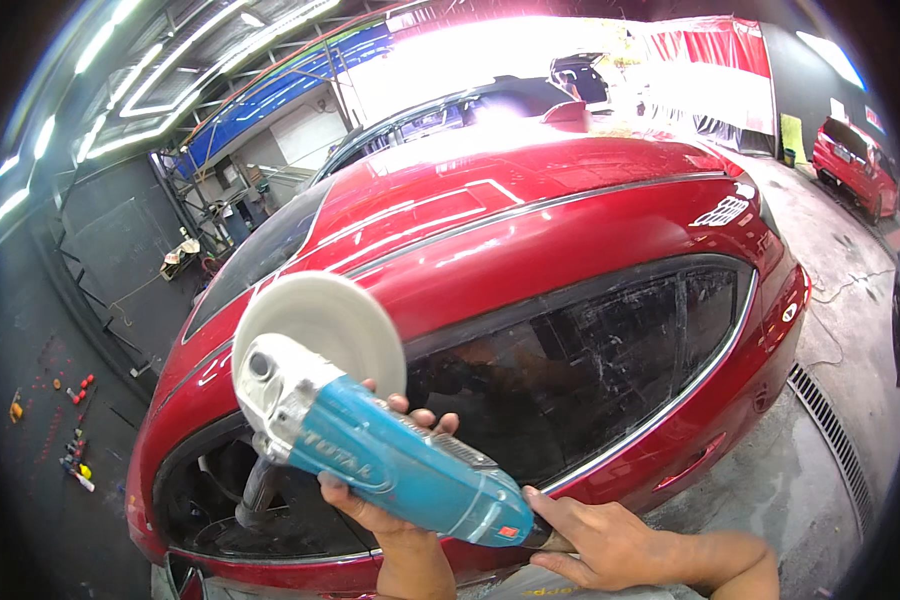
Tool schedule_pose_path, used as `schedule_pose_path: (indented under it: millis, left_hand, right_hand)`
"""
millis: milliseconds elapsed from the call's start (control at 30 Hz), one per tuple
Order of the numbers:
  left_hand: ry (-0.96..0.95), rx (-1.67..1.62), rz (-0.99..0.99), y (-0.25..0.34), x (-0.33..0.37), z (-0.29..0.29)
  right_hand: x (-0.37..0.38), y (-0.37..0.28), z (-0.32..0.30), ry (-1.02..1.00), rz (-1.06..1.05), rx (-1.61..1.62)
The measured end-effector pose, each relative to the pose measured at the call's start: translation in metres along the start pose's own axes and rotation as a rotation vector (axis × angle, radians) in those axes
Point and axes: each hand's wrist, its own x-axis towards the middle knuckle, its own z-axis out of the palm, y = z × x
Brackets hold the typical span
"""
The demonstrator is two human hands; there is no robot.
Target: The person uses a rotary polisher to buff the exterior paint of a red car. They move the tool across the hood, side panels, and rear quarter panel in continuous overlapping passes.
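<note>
Over the side of a red car [590,235], you are holding 1 blue power polisher [400,465] with 2 hands. Your left hand [382,517] is wrapping around the middle of its body from beneath, while your right hand [605,540] is gripping its tail end. The silver head [284,385] is pointing up and left, with a pale round pad [355,320] sitting behind it; I cannot tell whether that is touching the paint. The black side handle [257,492] is showing against a dark window [315,512].
</note>
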Motion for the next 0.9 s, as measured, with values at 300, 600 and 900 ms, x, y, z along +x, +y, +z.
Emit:
schedule_pose_path:
  millis: [300,600,900]
  left_hand:
    - [-0.020,0.035,-0.599,-0.141,0.051,0.071]
    - [-0.112,-0.133,-0.844,-0.332,0.114,0.153]
    - [0.002,-0.280,-0.573,-0.255,0.125,0.167]
  right_hand:
    - [-0.099,0.037,-0.036,0.465,0.156,-0.263]
    - [-0.137,0.021,-0.166,0.792,0.398,-0.255]
    - [-0.110,-0.042,-0.239,0.578,0.399,-0.343]
